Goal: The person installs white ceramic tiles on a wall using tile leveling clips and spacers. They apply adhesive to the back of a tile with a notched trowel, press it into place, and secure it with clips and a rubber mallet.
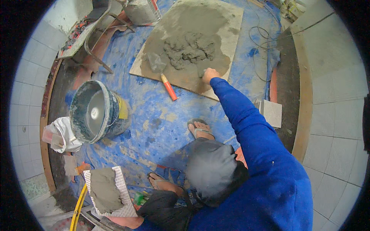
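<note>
At the near edge of the mortar board [236, 23], my right hand [210, 75] is closed in a fist around a trowel [201, 72]. Its handle is hidden in my fist, and only a little of its grey blade shows by the mortar. Beyond it lies a rough heap of wet grey mortar [189, 49]. At the lower left, my left hand [129, 221] supports a tile [122, 192] from beneath, its fingers hidden. A thick grey patch of mortar [106, 190] covers most of the tile. Another trowel [168, 86] with an orange handle rests on the board's near edge.
A bucket [103, 133] with grey liquid stands on the blue sheet [148, 134] at left. Beside it sits a white bag [67, 133]. A metal-legged chair [96, 56] is at far left, a cement bag [142, 11] behind. Tiles [271, 113] and a cable [250, 42] lie at right.
</note>
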